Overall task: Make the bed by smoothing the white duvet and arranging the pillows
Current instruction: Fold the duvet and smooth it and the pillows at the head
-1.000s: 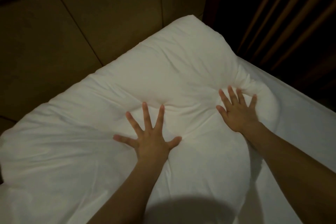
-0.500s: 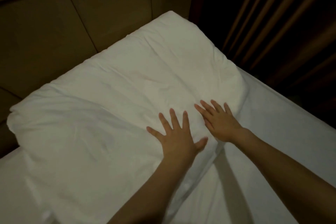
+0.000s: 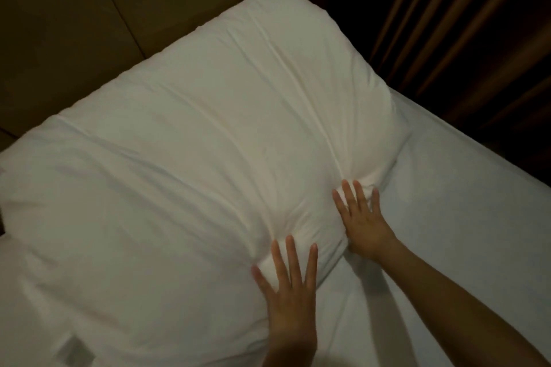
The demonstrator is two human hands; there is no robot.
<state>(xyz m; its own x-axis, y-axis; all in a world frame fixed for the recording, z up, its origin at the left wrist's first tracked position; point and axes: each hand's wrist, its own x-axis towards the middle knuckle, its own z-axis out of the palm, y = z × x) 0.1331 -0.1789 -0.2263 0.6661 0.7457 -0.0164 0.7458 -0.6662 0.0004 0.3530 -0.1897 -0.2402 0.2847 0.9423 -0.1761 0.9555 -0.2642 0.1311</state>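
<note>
Here we press the plump white fabric pillow point(image 3: 208, 143), filling the frame's centre on the white-sheeted bed point(image 3: 465, 217), with left hand point(image 3: 290, 286) and right hand point(image 3: 365, 217) flat, fingers spread, gripping nothing. Next, we likely square it against the padded brown headboard point(image 3: 74, 24).

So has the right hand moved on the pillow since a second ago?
Yes. The right hand has slid back from the pillow's top, away from the curtain, to the near edge by the sheet, fingers straight, pressing in.

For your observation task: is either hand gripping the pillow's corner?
No: the left hand and right hand press flat, fingers straight, on the pillow.
</note>
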